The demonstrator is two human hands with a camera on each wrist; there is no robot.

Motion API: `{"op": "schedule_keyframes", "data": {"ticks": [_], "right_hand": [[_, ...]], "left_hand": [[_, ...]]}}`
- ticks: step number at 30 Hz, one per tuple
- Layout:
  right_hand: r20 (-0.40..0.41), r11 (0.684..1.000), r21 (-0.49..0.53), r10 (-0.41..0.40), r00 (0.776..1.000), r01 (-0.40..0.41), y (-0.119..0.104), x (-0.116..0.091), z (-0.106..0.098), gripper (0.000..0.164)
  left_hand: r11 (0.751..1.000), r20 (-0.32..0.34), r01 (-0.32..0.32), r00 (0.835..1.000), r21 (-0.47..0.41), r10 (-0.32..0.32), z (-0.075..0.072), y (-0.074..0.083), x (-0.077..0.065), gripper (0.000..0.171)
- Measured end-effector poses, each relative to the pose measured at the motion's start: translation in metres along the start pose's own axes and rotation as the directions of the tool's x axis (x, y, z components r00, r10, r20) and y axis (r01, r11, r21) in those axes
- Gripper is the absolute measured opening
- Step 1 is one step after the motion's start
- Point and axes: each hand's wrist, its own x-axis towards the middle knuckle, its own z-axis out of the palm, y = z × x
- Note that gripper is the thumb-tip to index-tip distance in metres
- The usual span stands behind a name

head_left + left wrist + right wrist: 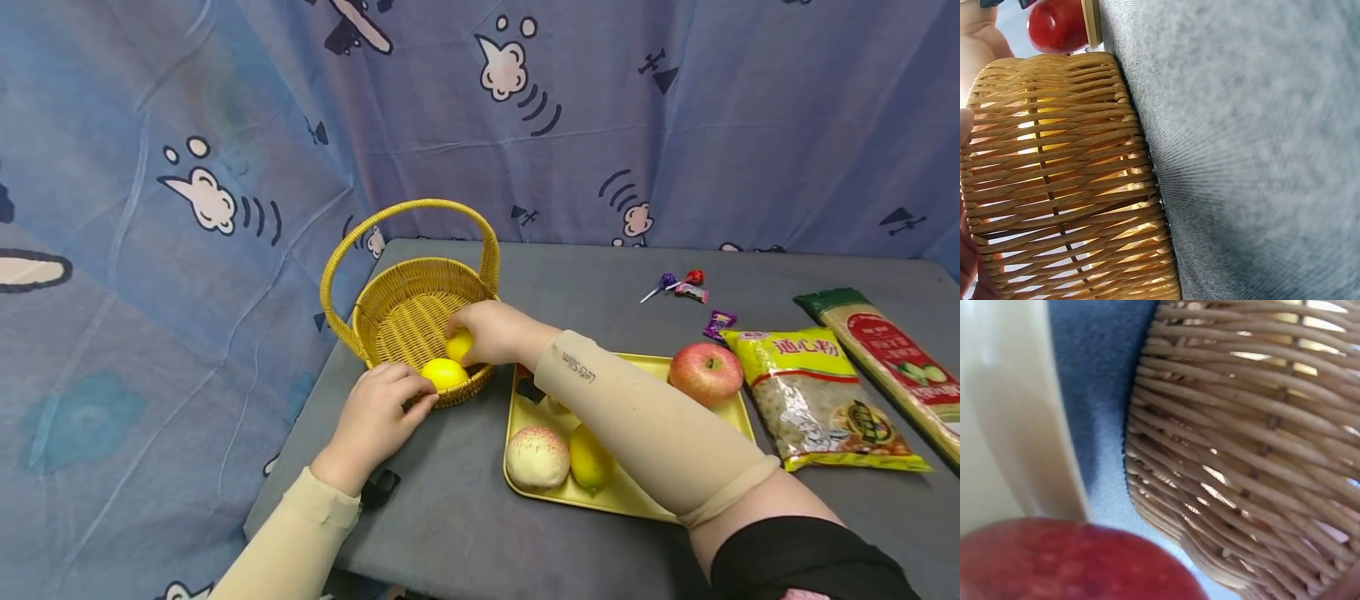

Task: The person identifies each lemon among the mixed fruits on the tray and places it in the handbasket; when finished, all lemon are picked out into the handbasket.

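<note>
A yellow wicker basket (408,287) with a tall looped handle stands on the grey table at the left. Inside it, against the near rim, lies a bright yellow lemon (444,374). My left hand (382,408) holds the near-left rim, fingertips beside that lemon; the woven wall (1066,181) fills much of the left wrist view. My right hand (491,333) reaches over the right rim and grips a second yellow lemon (459,344) low inside the basket. Its fingertips are partly hidden. The right wrist view shows the basket's outer wall (1241,437).
A yellow tray (517,417) holds a peach (537,458), a yellow lemon (591,460) and an apple (705,373), partly under my right forearm. A red fruit (1072,562) sits by the basket. Right lie a pasta bag (817,400), a long packet (892,350) and candies (690,292).
</note>
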Motion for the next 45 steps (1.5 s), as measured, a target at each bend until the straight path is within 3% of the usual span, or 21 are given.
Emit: {"op": "schedule_keyframes", "data": {"ticks": [10,26,35,45], "right_hand": [[0.016,0.997,-0.073,-0.033,0.999,0.034,-0.003,-0.005,0.003,0.044],[-0.034,0.985,0.145,-0.083,0.996,0.088,0.005,-0.026,-0.017,0.042],[-0.111,0.956,0.268,-0.098,0.989,0.124,0.009,-0.055,-0.028,0.046],[-0.186,0.907,0.392,-0.084,0.979,0.152,0.013,-0.103,-0.035,0.046]], "left_hand": [[1.0,0.009,0.003,1.0,0.0,-0.003,0.0,0.002,0.001,0.009],[1.0,0.024,0.021,0.999,0.0,-0.021,0.0,0.005,0.002,0.008],[1.0,0.021,0.023,1.0,-0.007,-0.023,0.0,0.005,0.002,0.008],[1.0,0.018,0.026,1.0,-0.017,-0.026,0.0,0.003,0.001,0.008]]}}
